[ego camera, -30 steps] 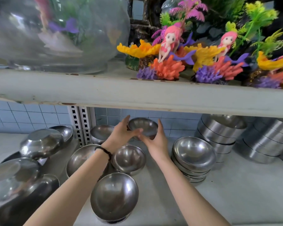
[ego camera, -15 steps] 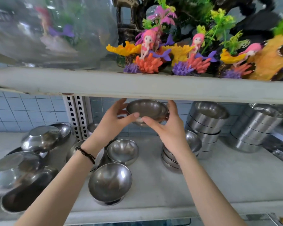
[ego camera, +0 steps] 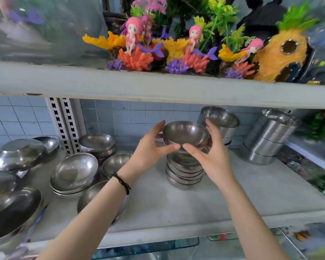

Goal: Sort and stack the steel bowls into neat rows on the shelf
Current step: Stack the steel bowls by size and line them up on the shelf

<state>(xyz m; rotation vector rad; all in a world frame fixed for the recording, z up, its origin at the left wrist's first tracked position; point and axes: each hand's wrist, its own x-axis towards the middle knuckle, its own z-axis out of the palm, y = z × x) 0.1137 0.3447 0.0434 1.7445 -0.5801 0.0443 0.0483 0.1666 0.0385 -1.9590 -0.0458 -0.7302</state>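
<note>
1. A person's left hand (ego camera: 150, 152) and right hand (ego camera: 212, 156) hold a small steel bowl (ego camera: 186, 135) between them, mouth up, just below the upper shelf board (ego camera: 158, 87).
2. Both hands clasp the bowl. Each thumb presses the near wall under the rim, the two thumb tips almost meeting, while the fingers curl round the sides towards the far rim.
3. The bowl hangs directly over a short stack of similar bowls (ego camera: 184, 175) in the middle of the lower shelf (ego camera: 176, 203). The hands hide whether its base touches the top one.
4. Behind and to the right, a taller stack of deeper bowls (ego camera: 220, 121) stands against the tiled wall (ego camera: 129, 117). Further right is a leaning stack of straight-sided steel dishes (ego camera: 266, 139).
5. To the left, bowls lie unsorted:
   - a wide nested pair (ego camera: 74, 171);
   - a small single bowl (ego camera: 116, 162) just beside the pair;
   - a low stack at the back (ego camera: 97, 144) near the slotted upright (ego camera: 62, 121);
   - a front bowl (ego camera: 94, 196) partly covered by the left forearm;
   - tilted and overturned bowls (ego camera: 19, 154) heaped at the far left.
6. A black cord bracelet (ego camera: 121, 182) circles the left wrist.
7. The board above carries mermaid figures (ego camera: 132, 34) on plastic coral, a pineapple ornament (ego camera: 281, 53) and a round glass bowl (ego camera: 36, 25).
</note>
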